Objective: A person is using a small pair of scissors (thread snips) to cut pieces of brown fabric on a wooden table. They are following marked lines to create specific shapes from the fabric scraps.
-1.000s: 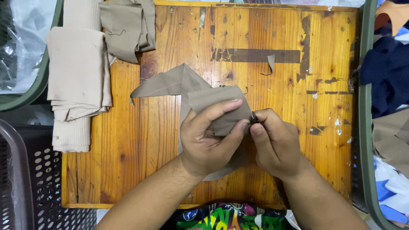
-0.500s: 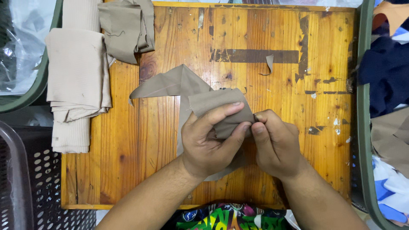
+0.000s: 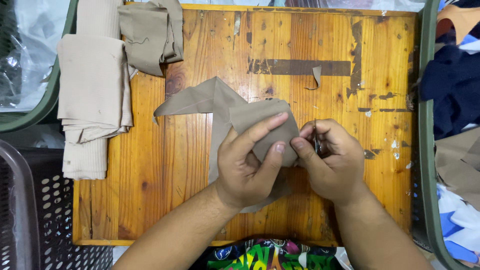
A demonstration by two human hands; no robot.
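A taupe fabric piece (image 3: 260, 125) is pinched closed by the left hand (image 3: 250, 165) over the wooden table (image 3: 200, 165), presenting its edge. A small dark tool (image 3: 316, 142), apparently snips, is clasped by the right hand (image 3: 332, 160).

- A worn wooden table (image 3: 385, 75) carried the cloth.
- Folded beige fabric (image 3: 92, 100) lay at its left edge.
- A taupe piece (image 3: 215, 100) lay mid-table.
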